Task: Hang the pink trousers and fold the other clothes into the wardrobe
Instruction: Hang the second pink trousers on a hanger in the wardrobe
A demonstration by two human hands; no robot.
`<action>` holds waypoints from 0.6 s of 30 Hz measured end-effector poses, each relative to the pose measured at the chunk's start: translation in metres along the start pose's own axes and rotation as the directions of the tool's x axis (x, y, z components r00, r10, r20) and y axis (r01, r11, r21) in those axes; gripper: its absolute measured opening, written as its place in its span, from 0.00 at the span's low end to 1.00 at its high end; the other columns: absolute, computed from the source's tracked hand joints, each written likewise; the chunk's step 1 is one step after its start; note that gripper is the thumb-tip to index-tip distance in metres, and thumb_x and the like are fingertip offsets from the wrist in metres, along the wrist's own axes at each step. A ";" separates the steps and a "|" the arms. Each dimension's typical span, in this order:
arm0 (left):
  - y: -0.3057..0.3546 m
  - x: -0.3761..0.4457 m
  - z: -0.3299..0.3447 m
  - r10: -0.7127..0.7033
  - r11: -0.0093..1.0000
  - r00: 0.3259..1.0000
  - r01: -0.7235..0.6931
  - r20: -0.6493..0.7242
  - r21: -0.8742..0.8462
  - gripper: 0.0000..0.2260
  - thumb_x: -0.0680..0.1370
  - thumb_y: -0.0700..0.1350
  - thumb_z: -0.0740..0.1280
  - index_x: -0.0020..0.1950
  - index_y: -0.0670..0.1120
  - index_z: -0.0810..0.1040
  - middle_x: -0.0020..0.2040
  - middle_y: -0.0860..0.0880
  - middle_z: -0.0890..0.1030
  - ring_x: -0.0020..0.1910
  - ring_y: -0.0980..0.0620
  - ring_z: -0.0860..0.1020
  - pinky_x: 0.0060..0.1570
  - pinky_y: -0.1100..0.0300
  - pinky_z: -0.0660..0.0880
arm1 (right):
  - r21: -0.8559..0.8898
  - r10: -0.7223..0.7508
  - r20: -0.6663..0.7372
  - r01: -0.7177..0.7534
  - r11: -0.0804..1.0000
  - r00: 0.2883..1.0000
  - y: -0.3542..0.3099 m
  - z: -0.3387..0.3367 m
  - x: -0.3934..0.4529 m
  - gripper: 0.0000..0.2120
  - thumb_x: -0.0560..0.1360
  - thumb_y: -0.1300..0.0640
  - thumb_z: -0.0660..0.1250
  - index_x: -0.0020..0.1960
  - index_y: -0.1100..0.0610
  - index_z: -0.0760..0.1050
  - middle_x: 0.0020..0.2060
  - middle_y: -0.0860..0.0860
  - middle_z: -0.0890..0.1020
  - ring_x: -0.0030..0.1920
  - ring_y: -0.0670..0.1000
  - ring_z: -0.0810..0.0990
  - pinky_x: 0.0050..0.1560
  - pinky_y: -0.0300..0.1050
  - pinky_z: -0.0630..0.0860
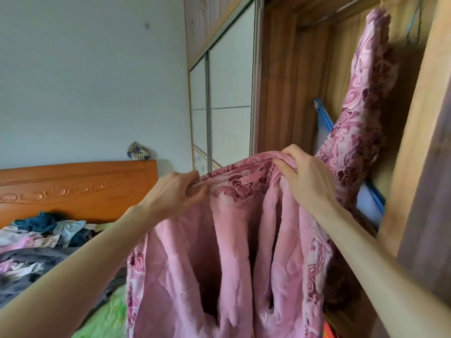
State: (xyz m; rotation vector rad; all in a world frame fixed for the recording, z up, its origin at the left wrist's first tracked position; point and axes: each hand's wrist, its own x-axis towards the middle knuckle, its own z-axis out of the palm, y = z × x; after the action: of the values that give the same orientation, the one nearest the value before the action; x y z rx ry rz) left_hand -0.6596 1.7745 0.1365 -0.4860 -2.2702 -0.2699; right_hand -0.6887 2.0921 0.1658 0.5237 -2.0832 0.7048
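The pink trousers [234, 252] fill the foreground, plush lining out, their waistband stretched between both hands. The left hand [175, 191] pinches its edge with curled fingers; the right hand [305, 174] bunches the band under bent fingers. Above the right fingers one leg climbs towards the wardrobe [415, 142] top. I'd guess that heavy leg could slide down if either grip slackens.

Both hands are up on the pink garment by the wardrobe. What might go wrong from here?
The left hand and right hand pinch only the top edge of the pink garment, so the heavy fleece may slip. One part trails up into the wardrobe and may snag the blue-edged board.
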 end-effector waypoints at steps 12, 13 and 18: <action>0.020 0.061 0.071 -0.478 0.870 0.868 0.449 -0.130 -0.202 0.31 0.79 0.67 0.67 0.33 0.40 0.72 0.24 0.51 0.72 0.26 0.50 0.68 0.29 0.56 0.64 | 0.046 0.148 -0.053 -0.146 0.988 0.987 0.055 0.012 0.053 0.11 0.81 0.44 0.68 0.52 0.52 0.79 0.40 0.47 0.79 0.41 0.53 0.75 0.37 0.45 0.66; 0.017 0.073 0.072 -0.470 0.874 0.871 0.437 -0.143 -0.211 0.31 0.79 0.66 0.67 0.33 0.40 0.72 0.25 0.50 0.72 0.26 0.50 0.68 0.29 0.56 0.64 | 0.071 0.180 -0.075 -0.175 0.982 0.981 0.063 0.016 0.060 0.12 0.80 0.44 0.70 0.50 0.53 0.80 0.39 0.48 0.80 0.42 0.55 0.76 0.39 0.45 0.67; 0.001 0.119 0.088 -0.399 0.911 0.896 0.364 -0.194 -0.193 0.26 0.81 0.61 0.68 0.31 0.47 0.67 0.25 0.53 0.70 0.26 0.54 0.66 0.28 0.56 0.62 | 0.113 0.192 -0.060 -0.184 0.976 0.980 0.091 0.039 0.093 0.22 0.79 0.46 0.72 0.32 0.55 0.69 0.27 0.47 0.71 0.31 0.52 0.71 0.32 0.45 0.64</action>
State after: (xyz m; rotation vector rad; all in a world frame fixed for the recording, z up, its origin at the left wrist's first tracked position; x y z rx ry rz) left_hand -0.7909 1.8361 0.1655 -0.0687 -2.1083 -0.6691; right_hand -0.8170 2.1254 0.1980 0.3568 -2.0542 0.9354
